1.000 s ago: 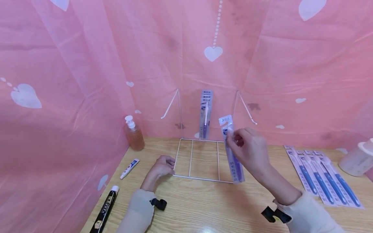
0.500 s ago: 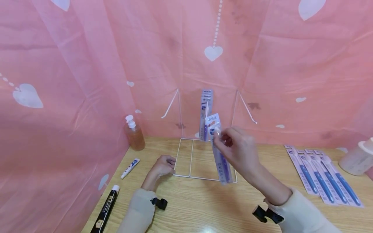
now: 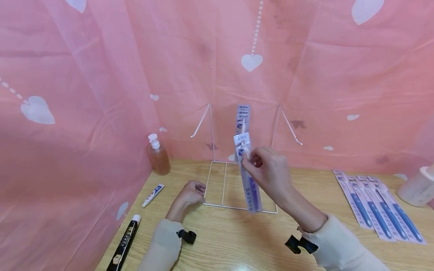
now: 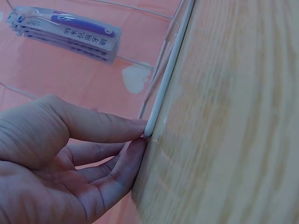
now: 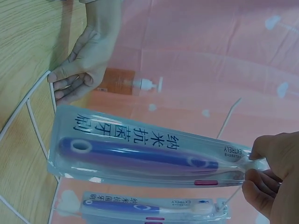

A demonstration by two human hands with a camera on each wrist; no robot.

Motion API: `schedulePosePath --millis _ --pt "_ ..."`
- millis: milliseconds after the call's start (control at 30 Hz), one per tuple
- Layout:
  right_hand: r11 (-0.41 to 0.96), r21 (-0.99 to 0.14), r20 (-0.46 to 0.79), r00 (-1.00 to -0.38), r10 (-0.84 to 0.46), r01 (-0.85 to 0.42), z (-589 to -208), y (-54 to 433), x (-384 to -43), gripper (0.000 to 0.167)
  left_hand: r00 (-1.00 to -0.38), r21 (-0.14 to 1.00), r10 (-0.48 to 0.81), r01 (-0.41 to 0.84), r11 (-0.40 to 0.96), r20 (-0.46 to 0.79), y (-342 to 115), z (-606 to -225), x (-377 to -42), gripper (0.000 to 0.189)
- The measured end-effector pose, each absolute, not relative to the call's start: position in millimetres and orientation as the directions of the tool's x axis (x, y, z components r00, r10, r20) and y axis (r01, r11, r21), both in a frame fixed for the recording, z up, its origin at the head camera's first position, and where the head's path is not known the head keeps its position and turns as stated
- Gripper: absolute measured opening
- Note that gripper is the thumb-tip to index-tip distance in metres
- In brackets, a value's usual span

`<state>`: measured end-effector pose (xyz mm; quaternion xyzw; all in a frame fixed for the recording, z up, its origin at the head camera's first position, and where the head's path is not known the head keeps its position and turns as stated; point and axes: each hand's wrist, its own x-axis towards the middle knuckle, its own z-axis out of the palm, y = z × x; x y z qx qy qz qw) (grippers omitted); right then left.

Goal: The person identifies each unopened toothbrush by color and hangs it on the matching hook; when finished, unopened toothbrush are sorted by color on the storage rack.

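My right hand pinches a packaged toothbrush near its top, between thumb and fingers. The purple-handled brush hangs down in its clear pack, tilted slightly, above the base of a white wire rack. Behind it, several similar toothbrush packs hang in a row on the rack's middle, partly covered by the held one. The held pack's hook hole faces the hanging row. My left hand holds the rack's front left corner; in the left wrist view, thumb and forefinger meet at the white wire.
Bare hooks project at the rack's left and right. Several blue-handled toothbrush packs lie on the right, beside a whitish bottle. An amber pump bottle, a small toothpaste tube and a black tube stand or lie left.
My right hand has carried the packaged toothbrush leftward until it overlaps the hanging row, and the pack has turned somewhat. My left hand stays at the rack's corner.
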<state>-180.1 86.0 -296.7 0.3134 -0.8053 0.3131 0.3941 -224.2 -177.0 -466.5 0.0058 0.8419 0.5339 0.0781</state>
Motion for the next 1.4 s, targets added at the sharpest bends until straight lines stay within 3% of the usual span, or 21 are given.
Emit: schedulePosePath --millis 367,533,767,1400 --pt "0.642 -0.344 0.782 -0.587 -0.207 -0.685 -298 76 -190 0.012 -0.987 0.890 0.086 -0.080 0.450 -0.132 -176 -467 -224 0.048" --pt "0.637 -0.434 0.726 -0.666 -0.172 -0.637 -295 70 -206 0.013 -0.988 0.890 0.082 -0.077 0.449 -0.128 -176 -464 -224 0.047" --pt "0.660 -0.500 0.679 -0.727 -0.104 -0.561 -293 64 -232 0.016 -0.988 0.890 0.082 -0.079 0.449 -0.129 -176 -465 -223 0.047" --pt "0.666 -0.580 0.631 -0.776 0.003 -0.469 -293 62 -270 0.015 -0.988 0.890 0.090 -0.073 0.450 -0.127 -177 -464 -223 0.047"
